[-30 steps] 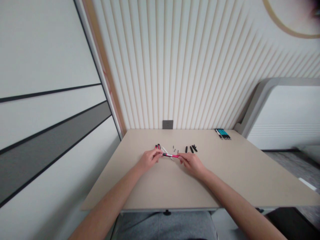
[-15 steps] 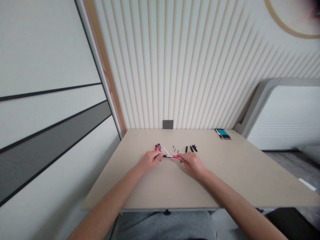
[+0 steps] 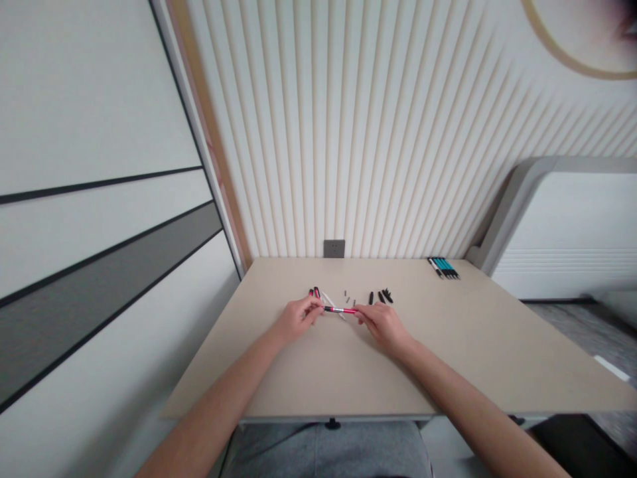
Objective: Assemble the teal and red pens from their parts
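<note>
A pink and black pen is held level just above the beige table, between both hands. My left hand pinches its left end with closed fingers. My right hand grips its right end, fingers curled. Right behind my left hand lie pink pen parts and a white refill. Small grey pieces and black pen parts lie behind the pen.
Several teal and black pens lie in a row at the table's far right. A grey wall socket sits at the back edge. A slatted wall stands behind, a white cabinet to the right.
</note>
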The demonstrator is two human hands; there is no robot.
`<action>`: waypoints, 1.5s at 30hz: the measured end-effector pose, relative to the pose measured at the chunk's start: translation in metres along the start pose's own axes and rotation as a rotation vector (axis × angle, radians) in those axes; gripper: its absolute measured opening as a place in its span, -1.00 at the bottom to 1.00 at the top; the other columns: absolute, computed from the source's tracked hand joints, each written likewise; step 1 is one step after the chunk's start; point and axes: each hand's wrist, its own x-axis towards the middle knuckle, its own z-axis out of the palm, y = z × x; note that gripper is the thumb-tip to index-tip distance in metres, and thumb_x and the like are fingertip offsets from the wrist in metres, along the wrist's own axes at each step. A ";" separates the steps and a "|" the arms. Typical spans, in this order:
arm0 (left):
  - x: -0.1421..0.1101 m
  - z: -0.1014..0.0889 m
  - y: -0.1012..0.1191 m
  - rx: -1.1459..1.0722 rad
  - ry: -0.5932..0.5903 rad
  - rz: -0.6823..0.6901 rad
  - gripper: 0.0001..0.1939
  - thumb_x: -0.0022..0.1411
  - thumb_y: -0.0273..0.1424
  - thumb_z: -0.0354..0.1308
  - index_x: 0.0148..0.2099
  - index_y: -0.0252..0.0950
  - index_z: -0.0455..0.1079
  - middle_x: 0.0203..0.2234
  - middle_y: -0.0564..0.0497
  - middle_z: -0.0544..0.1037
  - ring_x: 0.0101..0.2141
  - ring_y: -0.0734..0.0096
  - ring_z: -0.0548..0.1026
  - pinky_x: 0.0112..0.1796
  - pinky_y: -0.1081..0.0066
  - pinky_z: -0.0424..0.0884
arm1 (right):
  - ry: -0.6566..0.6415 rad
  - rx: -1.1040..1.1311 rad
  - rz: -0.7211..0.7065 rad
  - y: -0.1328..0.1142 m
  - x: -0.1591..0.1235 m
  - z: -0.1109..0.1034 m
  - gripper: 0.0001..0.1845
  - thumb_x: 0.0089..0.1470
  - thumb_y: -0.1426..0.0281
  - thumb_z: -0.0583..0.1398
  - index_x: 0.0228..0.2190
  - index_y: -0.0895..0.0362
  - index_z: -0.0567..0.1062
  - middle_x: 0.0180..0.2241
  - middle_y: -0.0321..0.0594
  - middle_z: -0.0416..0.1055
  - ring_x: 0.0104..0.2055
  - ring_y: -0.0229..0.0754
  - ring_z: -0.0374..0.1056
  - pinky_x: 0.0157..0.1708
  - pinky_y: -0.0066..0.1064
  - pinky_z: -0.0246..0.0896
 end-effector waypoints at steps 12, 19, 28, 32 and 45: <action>0.001 0.003 0.005 0.074 -0.008 0.003 -0.64 0.37 -0.19 -0.09 -0.34 -0.30 0.36 -0.61 0.11 0.41 -0.60 0.56 0.31 -0.49 0.56 0.24 | 0.034 -0.060 -0.076 0.003 -0.002 0.005 -0.71 0.30 0.39 -0.01 -0.24 0.14 0.51 -0.49 -0.20 0.50 -0.45 -0.25 0.38 -0.34 -0.44 0.08; 0.000 -0.001 0.010 0.076 -0.002 0.019 -0.66 0.39 -0.21 -0.13 -0.25 -0.30 0.37 -0.54 0.08 0.43 -0.57 0.53 0.32 -0.46 0.54 0.24 | 0.045 -0.046 -0.074 0.001 -0.001 0.002 -0.71 0.31 0.40 -0.01 -0.20 0.14 0.50 -0.47 -0.20 0.51 -0.45 -0.25 0.39 -0.34 -0.44 0.07; 0.001 -0.002 0.001 0.172 -0.009 0.072 -0.75 0.35 -0.26 -0.03 -0.23 -0.29 0.38 -0.53 0.09 0.41 -0.54 0.53 0.30 -0.44 0.52 0.20 | 0.021 -0.073 -0.070 0.002 -0.001 0.002 -0.68 0.32 0.36 -0.03 -0.20 0.15 0.50 -0.47 -0.21 0.52 -0.45 -0.25 0.38 -0.33 -0.43 0.08; 0.001 -0.002 0.002 0.216 -0.018 0.102 -0.72 0.37 -0.28 -0.06 -0.27 -0.30 0.39 -0.55 0.10 0.38 -0.55 0.53 0.27 -0.44 0.52 0.18 | 0.013 -0.086 -0.075 0.004 -0.002 0.004 -0.74 0.29 0.44 0.01 -0.21 0.14 0.50 -0.46 -0.22 0.53 -0.45 -0.25 0.38 -0.33 -0.43 0.07; 0.002 -0.001 0.001 0.164 -0.004 0.070 -0.78 0.35 -0.31 -0.02 -0.25 -0.30 0.38 -0.55 0.12 0.41 -0.56 0.55 0.32 -0.46 0.56 0.23 | 0.034 -0.079 -0.091 0.006 -0.002 0.007 -0.76 0.27 0.46 0.01 -0.22 0.13 0.49 -0.48 -0.26 0.51 -0.46 -0.27 0.38 -0.34 -0.44 0.06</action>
